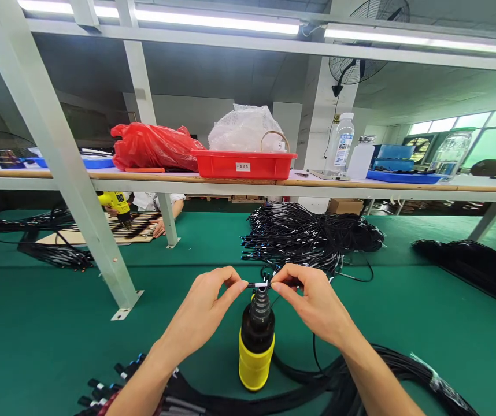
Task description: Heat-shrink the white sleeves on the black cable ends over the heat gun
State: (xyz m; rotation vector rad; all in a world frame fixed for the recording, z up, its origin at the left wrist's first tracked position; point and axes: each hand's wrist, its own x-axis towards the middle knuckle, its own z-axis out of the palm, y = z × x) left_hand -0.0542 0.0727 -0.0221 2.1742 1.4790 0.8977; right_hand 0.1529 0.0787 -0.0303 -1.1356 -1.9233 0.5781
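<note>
A thin black cable with a short white sleeve is stretched level between my hands. My left hand pinches its left end between thumb and forefinger. On the other side, my right hand pinches it just right of the white sleeve. Directly below the sleeve stands a yellow and black heat gun, upright, with its metal nozzle pointing up. Whether the sleeve touches the nozzle, I cannot tell. A bundle of black cables with connector ends lies in front, passing beneath my forearms.
Behind my hands lies a big pile of black cables; another bundle rests at right. A white post rises at left. The shelf carries a red bin and bottles. Across the bench, a person holds a yellow heat gun.
</note>
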